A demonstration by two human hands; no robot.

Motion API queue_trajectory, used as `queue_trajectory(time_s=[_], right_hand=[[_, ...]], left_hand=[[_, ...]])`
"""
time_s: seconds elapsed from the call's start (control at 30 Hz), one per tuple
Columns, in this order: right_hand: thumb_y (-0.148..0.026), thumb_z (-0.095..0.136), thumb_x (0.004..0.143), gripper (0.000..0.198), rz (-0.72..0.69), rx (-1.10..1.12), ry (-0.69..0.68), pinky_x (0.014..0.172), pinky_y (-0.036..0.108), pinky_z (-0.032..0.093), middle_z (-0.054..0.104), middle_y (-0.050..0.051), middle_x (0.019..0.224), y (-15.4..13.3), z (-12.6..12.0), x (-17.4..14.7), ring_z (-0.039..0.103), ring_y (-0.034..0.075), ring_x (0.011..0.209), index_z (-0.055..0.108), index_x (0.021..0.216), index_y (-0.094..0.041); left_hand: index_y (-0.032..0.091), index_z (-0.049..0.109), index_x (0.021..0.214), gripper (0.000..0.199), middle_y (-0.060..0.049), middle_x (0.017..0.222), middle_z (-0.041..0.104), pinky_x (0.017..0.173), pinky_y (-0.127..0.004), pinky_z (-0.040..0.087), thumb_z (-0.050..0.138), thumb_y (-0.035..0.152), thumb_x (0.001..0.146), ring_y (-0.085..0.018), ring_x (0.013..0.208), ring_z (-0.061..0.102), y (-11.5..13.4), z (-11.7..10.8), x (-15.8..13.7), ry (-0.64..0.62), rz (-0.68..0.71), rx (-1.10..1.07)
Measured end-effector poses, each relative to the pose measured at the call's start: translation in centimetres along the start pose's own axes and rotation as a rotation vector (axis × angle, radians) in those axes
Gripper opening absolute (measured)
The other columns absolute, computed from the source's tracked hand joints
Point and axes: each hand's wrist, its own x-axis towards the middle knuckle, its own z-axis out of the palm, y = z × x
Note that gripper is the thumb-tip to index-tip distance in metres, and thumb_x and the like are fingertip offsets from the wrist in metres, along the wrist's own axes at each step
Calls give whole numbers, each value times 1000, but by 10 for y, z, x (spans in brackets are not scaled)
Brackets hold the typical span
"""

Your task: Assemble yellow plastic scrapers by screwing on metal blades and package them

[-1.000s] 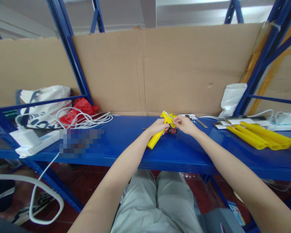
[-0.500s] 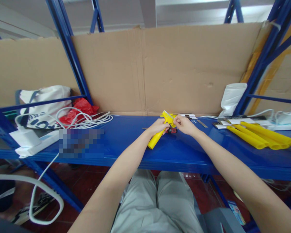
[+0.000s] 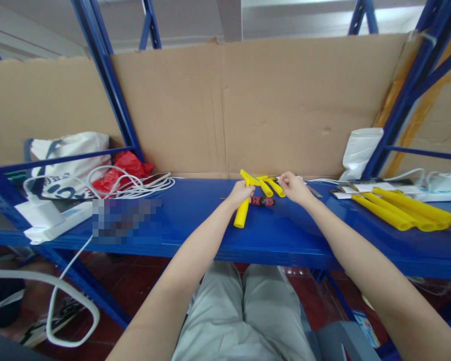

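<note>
My left hand (image 3: 242, 193) is wrapped round a yellow T-shaped plastic handle (image 3: 242, 216), its crosspiece pointing away from me and its round grip end towards me. My right hand (image 3: 292, 187) is apart from the handle, over the back of the bench, its fingers pinched together; what they hold, if anything, is too small to make out. Between my hands lies a red and black screwdriver (image 3: 263, 201). Behind it rest more yellow plastic pieces (image 3: 275, 187). A flat metal strip (image 3: 314, 191) lies just right of my right hand.
Several yellow tubular handles (image 3: 394, 213) lie at the right of the blue bench (image 3: 195, 220). White coiled cable (image 3: 150, 186), a red plastic bag (image 3: 130, 168) and a power strip (image 3: 60, 225) occupy the left. A cardboard sheet (image 3: 285, 105) stands along the back.
My left hand has swung the handle more upright and slightly left. My right hand has moved off it to the right, uncovering the screwdriver and yellow pieces.
</note>
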Motion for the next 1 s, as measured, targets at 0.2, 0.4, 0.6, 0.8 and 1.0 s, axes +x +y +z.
queue_trajectory(time_s=[0.2, 0.4, 0.6, 0.8, 1.0], right_hand=[[-18, 49, 76, 5, 229, -220, 163, 63, 30, 44, 62, 8, 65, 51, -17, 9, 59, 21, 66, 55, 77, -20], [-12, 50, 74, 9, 413, -320, 112, 68, 33, 47, 64, 11, 70, 87, -22, 8, 63, 24, 74, 56, 71, -19], [-9, 50, 76, 16, 493, -442, -29, 72, 36, 48, 68, 19, 85, 82, -24, 8, 66, 29, 87, 63, 84, -14], [-4, 48, 73, 26, 264, -659, -261, 79, 35, 47, 69, 21, 96, 86, -28, 21, 64, 30, 98, 67, 89, -10], [-5, 47, 74, 33, 301, -639, -236, 86, 34, 46, 67, 23, 101, 95, -23, 21, 61, 30, 106, 65, 101, -7]], left_hand=[[18, 45, 64, 20, 8, 43, 43, 40, -20, 34, 46, 0, 73, -7, 31, 40, 7, 1, -6, 19, -30, -17], [18, 42, 63, 22, 9, 41, 42, 38, -18, 31, 46, -1, 74, -6, 29, 39, 6, 1, -5, 15, -33, -26], [18, 43, 61, 23, 8, 41, 43, 38, -19, 31, 46, -1, 74, -6, 30, 39, 6, 1, -7, 7, -30, -14], [17, 44, 60, 23, 8, 41, 44, 38, -18, 31, 49, -1, 73, -5, 30, 40, 8, 4, -8, 11, -27, -27], [18, 43, 58, 25, 8, 40, 42, 37, -18, 32, 47, -1, 75, -6, 29, 40, 7, 5, -6, -6, -16, -25]])
